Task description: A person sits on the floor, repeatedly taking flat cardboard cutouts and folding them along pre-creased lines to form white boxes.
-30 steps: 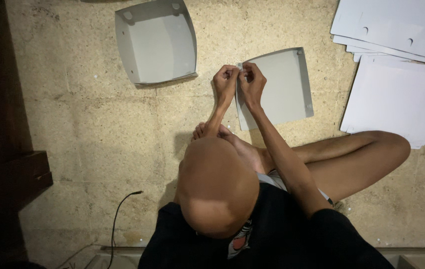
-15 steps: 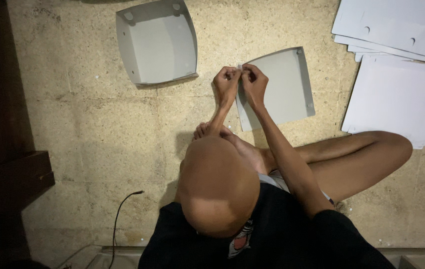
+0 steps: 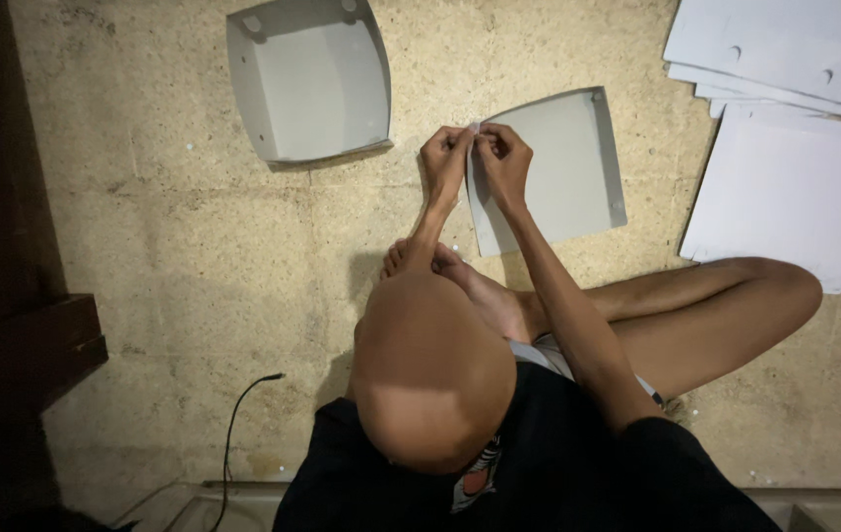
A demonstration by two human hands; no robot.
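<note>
A rough, speckled beige stone floor [image 3: 194, 256] fills the view, bounded on the left by dark wooden furniture [image 3: 7, 325]. Bare floor lies open between a moulded grey tray [image 3: 307, 79], a thin black cable [image 3: 233, 433] and the stack of white sheets [image 3: 795, 148] at the right edge. The left hand [image 3: 443, 163] and right hand [image 3: 505, 163] meet fingertip to fingertip, both pinching the corner of a flat grey panel [image 3: 558, 167] lying just beyond the person's feet.
</note>
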